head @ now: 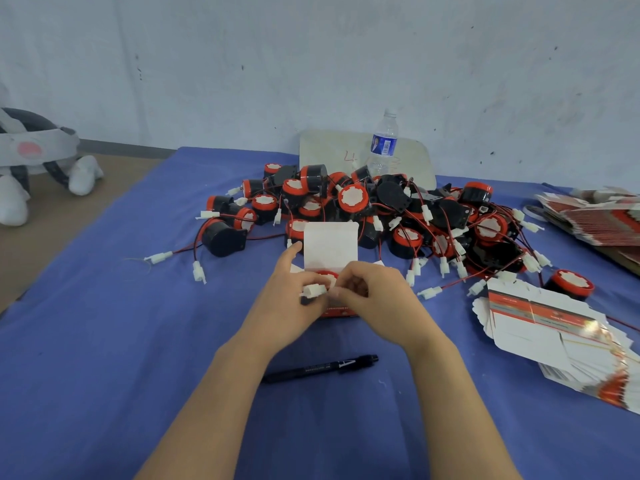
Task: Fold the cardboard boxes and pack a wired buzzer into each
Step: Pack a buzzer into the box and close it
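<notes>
On the worktop a box stands at the middle with a buzzer in it. Behind it lies a heap of buzzers. Behind the heap a bottle stands before a board. A pen lies before the box. To the right lie flat boxes, with a second stack farther back. A headset lies left of the worktop.

The table is covered by a plain blue cloth. The piled buzzers are made up of black bodies, red rims and white centres, with wires in red and black (plugs white). The flat box blanks are banded red and grey on white. The pen is black, lettered in white
</notes>
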`<state>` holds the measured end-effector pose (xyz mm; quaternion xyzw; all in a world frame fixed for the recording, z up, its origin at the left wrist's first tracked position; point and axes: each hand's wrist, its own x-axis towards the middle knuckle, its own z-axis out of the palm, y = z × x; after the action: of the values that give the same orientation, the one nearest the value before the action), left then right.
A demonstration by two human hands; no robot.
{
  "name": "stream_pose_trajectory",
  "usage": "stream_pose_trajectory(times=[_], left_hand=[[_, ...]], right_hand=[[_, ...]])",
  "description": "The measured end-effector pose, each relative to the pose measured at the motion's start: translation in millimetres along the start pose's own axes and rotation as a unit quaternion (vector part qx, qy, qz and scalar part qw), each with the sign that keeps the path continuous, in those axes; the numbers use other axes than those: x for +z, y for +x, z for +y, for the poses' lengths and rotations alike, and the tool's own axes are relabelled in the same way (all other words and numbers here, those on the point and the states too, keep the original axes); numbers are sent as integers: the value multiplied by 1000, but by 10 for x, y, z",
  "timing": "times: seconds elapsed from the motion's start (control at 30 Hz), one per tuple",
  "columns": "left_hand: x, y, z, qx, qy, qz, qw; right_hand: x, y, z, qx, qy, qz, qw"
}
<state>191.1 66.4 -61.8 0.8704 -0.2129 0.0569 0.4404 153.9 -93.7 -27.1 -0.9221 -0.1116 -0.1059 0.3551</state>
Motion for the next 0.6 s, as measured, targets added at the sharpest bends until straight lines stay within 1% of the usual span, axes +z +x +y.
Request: stream_pose_trajectory(times=[0.07, 0.13, 0.23, 0.37, 0.43, 0.5, 0.53, 0.6], left_hand=[[7, -3, -9, 2, 3, 3, 1000], [13, -5, -15, -5, 2, 8, 1000], [19, 0, -14, -3, 6, 11, 1000], [22, -2, -27, 13, 10, 16, 1000], [22, -3, -32, 20, 8, 18, 1000], [21, -3, -32, 23, 8, 19, 1000], [21, -2, -33, 23, 9, 17, 1000], [24, 0, -33, 21, 14, 14, 1000]], right_hand=[[31, 24, 16, 19, 16, 47, 999], [38, 49, 25, 46, 82, 104, 990], [45, 80, 27, 81, 199, 166, 962], [89, 137, 37, 121, 322, 199, 918], [96, 172, 42, 141, 338, 214, 905], [88, 192, 50, 157, 337, 224, 901], [81, 191, 62, 164, 321, 223, 906], [59, 166, 95, 167, 231, 212, 935]])
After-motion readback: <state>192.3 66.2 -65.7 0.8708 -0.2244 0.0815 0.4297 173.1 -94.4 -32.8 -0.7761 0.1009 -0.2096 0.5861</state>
